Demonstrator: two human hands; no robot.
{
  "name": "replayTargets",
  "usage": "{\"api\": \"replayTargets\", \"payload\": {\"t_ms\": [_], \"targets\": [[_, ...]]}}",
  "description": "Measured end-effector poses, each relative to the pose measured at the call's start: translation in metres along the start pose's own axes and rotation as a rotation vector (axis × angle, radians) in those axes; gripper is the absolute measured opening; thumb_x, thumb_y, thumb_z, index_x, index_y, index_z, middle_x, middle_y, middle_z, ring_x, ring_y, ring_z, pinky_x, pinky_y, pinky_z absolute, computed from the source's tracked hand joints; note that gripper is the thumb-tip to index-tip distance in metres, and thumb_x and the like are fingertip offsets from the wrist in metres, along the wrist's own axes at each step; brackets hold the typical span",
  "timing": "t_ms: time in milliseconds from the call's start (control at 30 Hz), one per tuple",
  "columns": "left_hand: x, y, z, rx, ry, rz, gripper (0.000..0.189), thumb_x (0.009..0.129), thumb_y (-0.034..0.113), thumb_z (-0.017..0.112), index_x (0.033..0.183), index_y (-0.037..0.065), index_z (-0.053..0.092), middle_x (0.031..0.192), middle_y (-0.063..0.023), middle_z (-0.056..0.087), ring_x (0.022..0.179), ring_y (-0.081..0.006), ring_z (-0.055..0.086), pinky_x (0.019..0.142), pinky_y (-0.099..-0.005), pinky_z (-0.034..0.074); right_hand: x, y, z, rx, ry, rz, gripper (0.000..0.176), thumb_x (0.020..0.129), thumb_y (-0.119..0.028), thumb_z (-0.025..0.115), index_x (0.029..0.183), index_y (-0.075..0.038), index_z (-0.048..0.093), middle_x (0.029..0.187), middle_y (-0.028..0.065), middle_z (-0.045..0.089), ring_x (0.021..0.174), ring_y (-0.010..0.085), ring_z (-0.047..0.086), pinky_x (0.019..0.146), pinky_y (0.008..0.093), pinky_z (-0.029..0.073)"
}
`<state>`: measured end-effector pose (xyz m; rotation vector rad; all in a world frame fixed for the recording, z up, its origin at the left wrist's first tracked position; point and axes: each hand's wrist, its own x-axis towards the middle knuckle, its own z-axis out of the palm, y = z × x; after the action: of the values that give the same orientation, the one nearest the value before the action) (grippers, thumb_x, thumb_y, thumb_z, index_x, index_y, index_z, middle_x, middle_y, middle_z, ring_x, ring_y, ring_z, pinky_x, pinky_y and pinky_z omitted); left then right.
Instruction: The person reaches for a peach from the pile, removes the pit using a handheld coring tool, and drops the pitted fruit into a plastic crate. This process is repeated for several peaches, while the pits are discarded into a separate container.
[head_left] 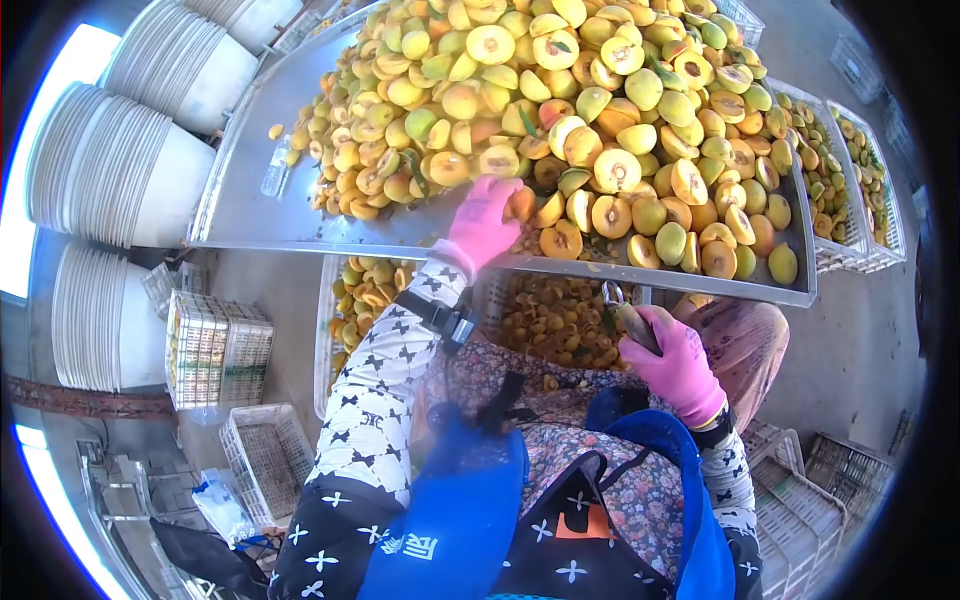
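My left hand [485, 222], in a pink glove, is at the front edge of a metal table [262, 222], its fingers closed around an orange peach [520, 204]. Beyond it spreads a large heap of peaches [620, 170], many cut in half, some with the stone showing. Below the table edge, my right hand [678, 366], also gloved in pink, grips a pitting tool [636, 326] with a dark handle and a small metal loop at its tip. The loop points up toward the table and touches no fruit.
Under the table edge, a crate [490, 300] holds cut fruit pieces, with more peaches [370, 290] to its left. Fruit-filled white crates [855, 250] stand at the right. Stacked white tubs [165, 190], a plastic bottle [275, 170] and a white basket [268, 455] are at the left.
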<state>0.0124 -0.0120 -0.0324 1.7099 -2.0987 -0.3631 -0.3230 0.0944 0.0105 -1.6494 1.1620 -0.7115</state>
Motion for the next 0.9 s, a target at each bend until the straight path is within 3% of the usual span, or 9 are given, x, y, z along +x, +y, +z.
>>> {"api": "replayTargets", "payload": {"t_ms": [167,267,300,400,433,533,667,767,900], "targets": [[0.005,0.008,-0.001,0.238,-0.046,0.086,0.066,0.073,0.021,0.073,0.135,0.013,0.052,0.132,-0.0166,0.049,0.118,-0.0377,0.050,0.099,-0.0425,0.044,0.004,-0.003,0.006,-0.023,-0.053,0.073,0.034,0.085,-0.017,0.070,0.115,-0.003,0.061,0.086,0.0164,0.069,0.076,0.0279,0.072,0.073,0.0362,0.055],[0.023,0.031,-0.010,0.233,-0.215,-0.118,0.069,0.070,0.022,0.073,0.135,0.012,0.051,0.133,-0.0179,0.048,0.124,-0.0393,0.046,0.103,-0.0445,0.041,0.005,0.008,0.017,-0.034,-0.002,-0.016,0.036,0.084,-0.018,0.071,0.115,-0.003,0.062,0.085,0.0157,0.070,0.077,0.0276,0.072,0.072,0.0357,0.054],[0.021,0.022,-0.003,0.202,-0.110,-0.076,0.068,0.070,0.023,0.073,0.134,0.012,0.053,0.131,-0.0159,0.050,0.121,-0.0362,0.050,0.097,-0.0425,0.047,0.004,0.011,0.017,-0.039,0.029,-0.065,0.036,0.084,-0.019,0.071,0.115,-0.003,0.062,0.085,0.0154,0.070,0.077,0.0275,0.072,0.072,0.0356,0.054],[0.008,0.003,0.002,-0.385,0.133,-0.200,0.066,0.070,0.023,0.073,0.131,0.008,0.054,0.125,-0.0145,0.056,0.110,-0.0319,0.059,0.087,-0.0383,0.053,-0.001,0.006,0.011,0.033,0.034,0.014,0.038,0.083,-0.019,0.072,0.116,-0.003,0.062,0.084,0.0148,0.070,0.076,0.0256,0.071,0.072,0.0354,0.054],[0.007,-0.005,0.004,-0.735,0.139,-0.208,0.057,0.077,0.022,0.065,0.130,0.006,0.055,0.120,-0.0140,0.060,0.103,-0.0285,0.062,0.078,-0.0323,0.055,-0.001,0.004,0.009,0.028,0.034,0.051,0.038,0.083,-0.019,0.072,0.116,-0.003,0.062,0.084,0.0148,0.070,0.076,0.0248,0.071,0.072,0.0350,0.054],[-0.008,-0.006,-0.015,-1.587,-0.086,-0.377,0.054,0.078,0.018,0.059,0.130,0.005,0.055,0.110,-0.0161,0.064,0.090,-0.0289,0.066,0.072,-0.0324,0.056,0.005,0.000,0.011,0.027,0.014,0.096,0.038,0.083,-0.017,0.073,0.116,-0.002,0.062,0.082,0.0136,0.069,0.073,0.0212,0.069,0.070,0.0331,0.053],[-0.020,0.006,-0.030,-1.766,-0.377,-0.458,0.058,0.077,0.026,0.052,0.131,0.003,0.055,0.107,-0.0185,0.065,0.083,-0.0257,0.065,0.063,-0.0319,0.052,0.023,-0.020,0.017,0.215,0.029,0.116,0.036,0.083,-0.016,0.073,0.114,-0.001,0.062,0.078,0.0063,0.066,0.065,0.0134,0.063,0.063,0.0289,0.050],[-0.023,0.020,-0.033,-1.672,-0.520,-0.385,0.062,0.076,0.021,0.058,0.135,0.003,0.053,0.113,-0.0166,0.064,0.085,-0.0236,0.063,0.069,-0.0319,0.053,0.059,-0.027,0.025,0.430,0.096,0.038,0.035,0.084,-0.014,0.074,0.113,-0.001,0.061,0.078,-0.0001,0.062,0.060,0.0081,0.057,0.058,0.0251,0.047],[-0.033,0.078,-0.036,-0.815,-0.011,-0.062,0.078,0.070,0.007,0.070,0.144,0.005,0.046,0.117,-0.0124,0.060,0.097,-0.0249,0.060,0.087,-0.0361,0.051,0.093,-0.033,0.035,0.834,0.052,0.084,0.036,0.085,-0.013,0.076,0.114,-0.002,0.060,0.079,-0.0030,0.059,0.059,0.0053,0.052,0.054,0.0206,0.042]]}}
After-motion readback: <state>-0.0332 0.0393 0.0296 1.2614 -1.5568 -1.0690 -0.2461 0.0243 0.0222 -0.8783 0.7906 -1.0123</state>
